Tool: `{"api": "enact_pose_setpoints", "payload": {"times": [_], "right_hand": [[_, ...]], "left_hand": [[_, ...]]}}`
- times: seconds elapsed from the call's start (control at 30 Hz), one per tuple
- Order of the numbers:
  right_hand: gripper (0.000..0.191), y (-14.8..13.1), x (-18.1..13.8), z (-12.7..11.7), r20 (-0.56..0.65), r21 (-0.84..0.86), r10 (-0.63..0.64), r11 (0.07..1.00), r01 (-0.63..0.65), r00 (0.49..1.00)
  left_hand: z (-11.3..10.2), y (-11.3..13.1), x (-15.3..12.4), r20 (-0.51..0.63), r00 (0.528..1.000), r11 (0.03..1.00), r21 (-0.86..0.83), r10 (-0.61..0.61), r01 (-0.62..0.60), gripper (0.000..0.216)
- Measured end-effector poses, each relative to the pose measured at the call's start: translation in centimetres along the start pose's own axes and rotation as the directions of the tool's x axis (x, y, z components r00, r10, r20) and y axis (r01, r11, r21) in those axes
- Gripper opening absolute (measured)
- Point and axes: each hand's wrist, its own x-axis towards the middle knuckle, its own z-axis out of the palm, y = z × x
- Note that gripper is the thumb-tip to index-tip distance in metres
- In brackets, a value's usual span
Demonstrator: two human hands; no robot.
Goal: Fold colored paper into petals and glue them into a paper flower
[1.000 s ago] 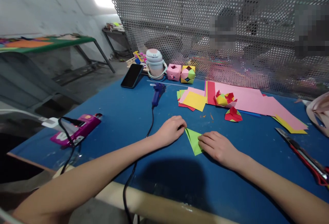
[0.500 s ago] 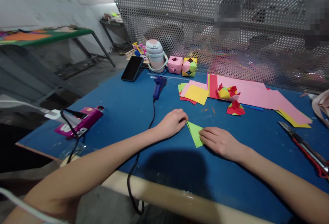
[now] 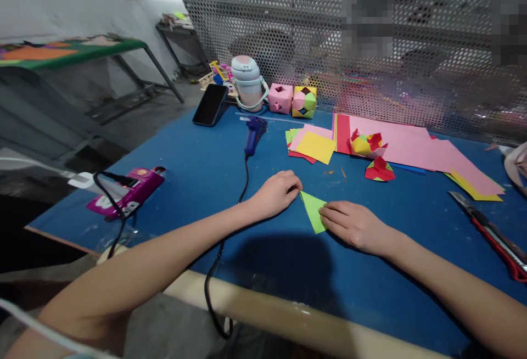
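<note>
A folded green paper triangle (image 3: pixel 312 209) lies on the blue table (image 3: pixel 197 161) between my two hands. My left hand (image 3: pixel 275 192) is curled, its fingertips pinching the triangle's upper left corner. My right hand (image 3: pixel 351 224) rests on the triangle's right edge, fingers together and pressing it flat against the table. Part of the paper is hidden under my right fingers.
A blue glue gun (image 3: pixel 253 133) with a black cord lies ahead. Coloured paper sheets (image 3: pixel 315 146), pink sheets (image 3: pixel 403 147), folded paper pieces (image 3: pixel 379 170), two paper cubes (image 3: pixel 292 100), a phone (image 3: pixel 209 105), a white jug (image 3: pixel 246 82), a magenta device (image 3: pixel 128 194) and a red utility knife (image 3: pixel 489 235) surround it. Perforated metal screen behind.
Both hands stay on the green triangle; the view has shifted slightly, with the scene sitting a little lower and to the right than before.
</note>
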Motion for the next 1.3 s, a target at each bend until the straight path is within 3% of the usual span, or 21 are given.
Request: {"api": "enact_pose_setpoints", "payload": {"times": [0.83,0.97,1.07,1.13,1.2,1.3], "right_hand": [[0.023,0.4,-0.2,0.2,0.039,-0.001,-0.059,0.998,0.059,0.998],[0.024,0.4,-0.1,0.2,0.052,0.011,-0.058,0.998,0.057,0.997],[0.023,0.4,-0.1,0.1,0.052,0.017,-0.064,0.998,0.063,0.997],[0.023,0.4,0.0,0.1,0.052,0.017,-0.068,0.998,0.067,0.996],[0.024,0.4,0.0,0.1,0.048,0.011,-0.069,0.998,0.068,0.996],[0.024,0.4,0.1,0.0,0.047,-0.004,-0.065,0.998,0.065,0.997]], "left_hand": [[0.2,-0.2,-0.1,0.009,1.000,0.999,0.042,0.021,-0.022,0.016],[-0.6,0.1,-0.3,0.000,1.000,0.997,0.068,0.027,-0.027,0.015],[-1.6,1.3,-1.0,0.003,0.997,0.994,0.081,0.079,-0.079,0.016],[-1.9,2.5,-1.6,0.087,0.984,0.986,0.041,0.156,-0.160,0.017],[-1.6,3.5,-2.3,0.177,0.954,0.970,-0.012,0.241,-0.243,0.019],[-0.3,4.2,-3.0,0.219,0.931,0.953,0.014,0.291,-0.301,0.025]]}}
